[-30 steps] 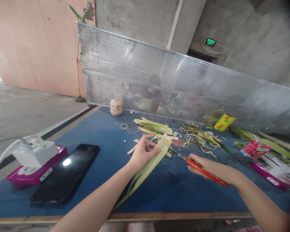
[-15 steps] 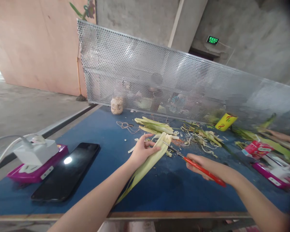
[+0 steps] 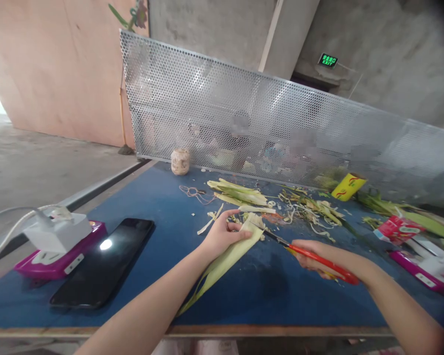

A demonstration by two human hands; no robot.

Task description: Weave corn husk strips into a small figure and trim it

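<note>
**Two-Hand Hold: Husk Leaf and Scissors**

Landmark: the black phone, lying flat on the blue worktop. The pale green husk leaf is to the right of the phone, its narrow tail running toward the near edge. The left hand is partly closed, with the thumb on top of the leaf, gripping it near its broad end. The right hand, farther right of the phone, is closed around the red-handled scissors. The blades point at the leaf's broad end (their opening cannot be determined). A husk stack lies beyond the phone and to its right; a purple power strip sits just left of it.
</note>
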